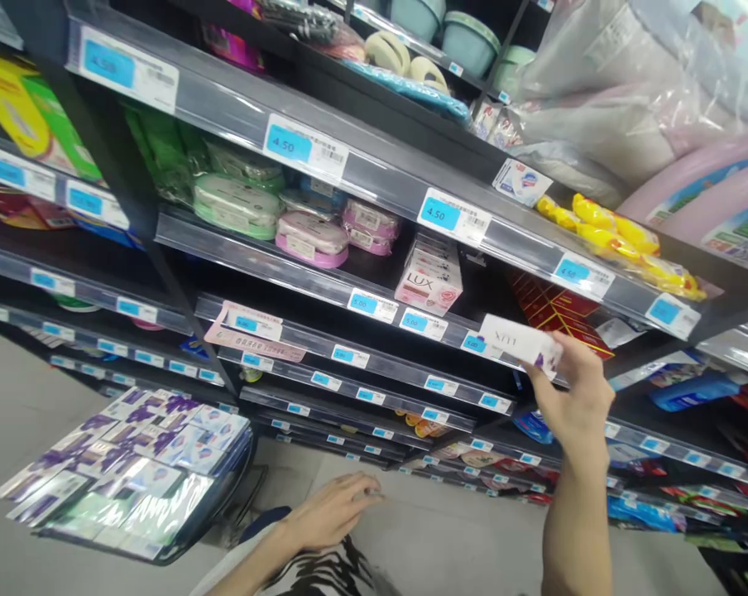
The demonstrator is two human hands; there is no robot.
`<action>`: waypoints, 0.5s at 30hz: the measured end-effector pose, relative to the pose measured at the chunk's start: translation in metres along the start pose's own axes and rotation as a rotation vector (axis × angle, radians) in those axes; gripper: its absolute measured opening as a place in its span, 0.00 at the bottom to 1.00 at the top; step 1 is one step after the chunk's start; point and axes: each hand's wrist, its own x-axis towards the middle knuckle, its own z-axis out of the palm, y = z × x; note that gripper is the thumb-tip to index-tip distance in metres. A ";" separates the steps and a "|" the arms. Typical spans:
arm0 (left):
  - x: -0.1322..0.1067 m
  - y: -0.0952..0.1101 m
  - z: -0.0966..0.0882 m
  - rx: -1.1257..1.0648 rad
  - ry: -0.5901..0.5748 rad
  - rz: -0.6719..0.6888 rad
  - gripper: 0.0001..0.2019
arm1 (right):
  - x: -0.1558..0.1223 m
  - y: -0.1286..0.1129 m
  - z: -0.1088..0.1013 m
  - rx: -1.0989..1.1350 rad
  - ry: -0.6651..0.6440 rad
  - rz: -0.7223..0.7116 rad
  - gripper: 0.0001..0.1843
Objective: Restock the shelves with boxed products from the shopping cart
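Presently, one LUX row [429,283] stands shelved — another box [514,341], pinched in the right hand [576,401] before the shelf edge [256,253], is not set down; left hand [333,509] half-curled, empty — a large stack [131,463] lies unshelved.

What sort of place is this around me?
Most likely a shop aisle, perhaps in a supermarket: blue-and-white price tags line the shelves, pink boxes stand in a row, and the right hand holds a white box.
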 end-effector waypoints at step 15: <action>0.002 -0.008 -0.001 0.009 -0.103 -0.063 0.27 | 0.139 0.079 0.097 -0.481 -0.489 0.134 0.22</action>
